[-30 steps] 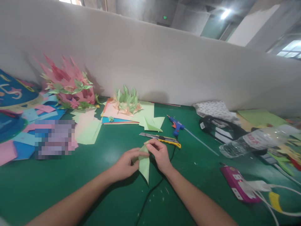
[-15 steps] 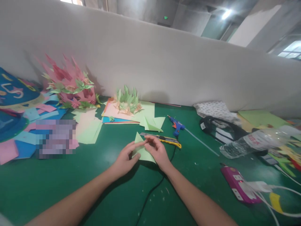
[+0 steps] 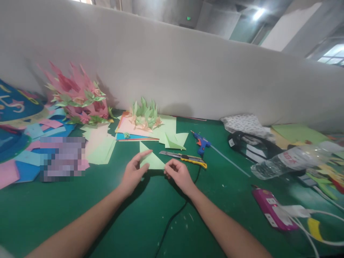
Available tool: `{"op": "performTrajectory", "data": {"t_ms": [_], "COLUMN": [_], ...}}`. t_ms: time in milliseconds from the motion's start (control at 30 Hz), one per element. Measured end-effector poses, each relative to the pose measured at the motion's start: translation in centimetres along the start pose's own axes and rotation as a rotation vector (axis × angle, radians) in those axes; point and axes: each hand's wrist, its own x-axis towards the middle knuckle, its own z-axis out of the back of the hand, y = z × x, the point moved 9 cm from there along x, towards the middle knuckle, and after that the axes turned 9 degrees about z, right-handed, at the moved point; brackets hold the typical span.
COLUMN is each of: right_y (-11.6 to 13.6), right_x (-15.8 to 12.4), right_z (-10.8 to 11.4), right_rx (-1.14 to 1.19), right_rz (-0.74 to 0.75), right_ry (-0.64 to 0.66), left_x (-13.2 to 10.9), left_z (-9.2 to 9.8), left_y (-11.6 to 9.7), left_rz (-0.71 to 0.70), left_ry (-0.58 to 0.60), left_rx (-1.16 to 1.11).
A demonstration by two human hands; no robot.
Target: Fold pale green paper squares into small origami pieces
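Paper triangle (image 3: pixel 151 159) (one), two hands (image 3: pixel 133 172) (image 3: pixel 180 175)

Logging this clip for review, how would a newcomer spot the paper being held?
On the green table, find the left hand and right hand near the centre. Between them is a pale green paper triangle. Unlike the green sheets lying nearby, it is held in the hands.

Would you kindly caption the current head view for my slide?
Left hand and right hand hold a green paper triangle near a utility knife.
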Motion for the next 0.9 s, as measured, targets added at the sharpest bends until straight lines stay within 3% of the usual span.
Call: {"op": "performTrajectory", "data": {"t_ms": [167,433,533,667,900], "right_y": [0.2,1.2,1.5,0.9,0.7], "right_x": [0.0,0.1,0.2,0.1,0.0], "right_z": [0.2,2.2,1.5,-0.6,-0.6], "right_rx": [0.026,0.127,0.191,0.226,0.191], "right_rz": [0.013,0.127,0.13,0.079,0.09], "right_ry": [-0.034,-0.181,-0.139,0.012,0.003], "left_x": [0.3,0.4,0.3,-0.2,-0.7], "left_z": [0.1,0.5,-0.3,-1.7,-2.6], "left_y": [0.7,-0.4,-0.2,0.2,0.1], "left_rz": [0.051,-0.009,0.015,0.048,0.06], "left_ry": [0.034,0.044,0.108,0.218,0.29], "left_rx": [-0.067,-0.18,-0.215,-0.235,-0.197]}}
